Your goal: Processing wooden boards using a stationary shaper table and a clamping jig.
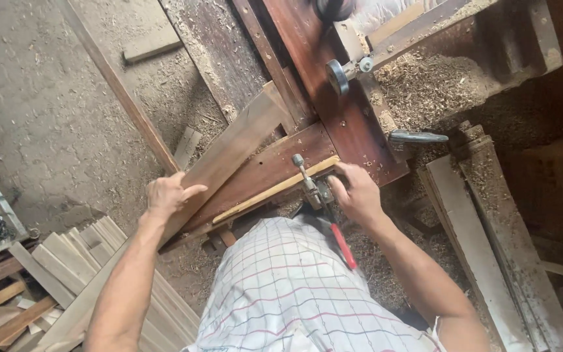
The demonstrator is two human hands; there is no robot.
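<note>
Hands steady a plank at a sawdust-covered workbench.
Left hand rests open on the plank; right hand closes around a red-handled clamp.

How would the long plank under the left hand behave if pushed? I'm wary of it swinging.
The plank looks stiff, likely not floppy. It seems to overhang the bench edge, so it may pivot or tip. The left hand presses its lower end.

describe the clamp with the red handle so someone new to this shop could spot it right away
Start at the dark reddish machine table in the upper middle and follow it down to its near edge, where the right hand rests. The clamp sits just left of that hand, a grey metal toggle clamp beside a pale wood strip. Its bright red handle is the only vivid colour among brown boards and sawdust.
</note>
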